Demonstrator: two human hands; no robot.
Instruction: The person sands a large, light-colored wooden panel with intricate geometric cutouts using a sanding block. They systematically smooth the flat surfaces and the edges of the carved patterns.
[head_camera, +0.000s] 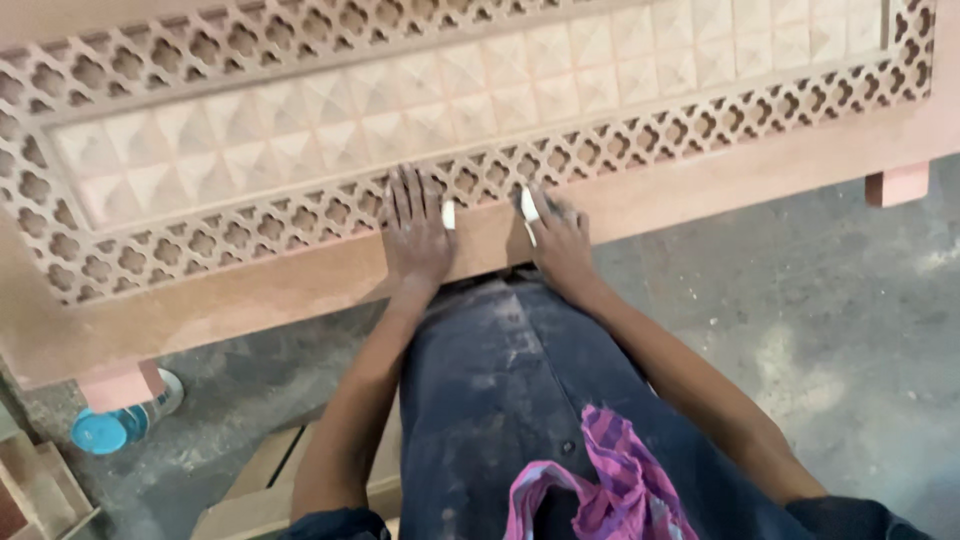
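Grey, dusty concrete floor (840, 330) lies below a large pale wooden panel (300, 285) with a carved lattice border and a field of raised pyramid squares. Both hands rest on the plain lower rail of this panel, near its front edge. The left hand (415, 235) lies flat, fingers spread forward onto the lattice, with a small white piece (449, 214) just beside its thumb. The right hand (560, 240) lies palm down with a white strip (529, 207) under its fingers; whether it grips the strip I cannot tell. A pink-and-purple checked cloth (600, 480) hangs at the dark trousers. A blue-capped plastic bottle (120, 425) lies on the floor to the left.
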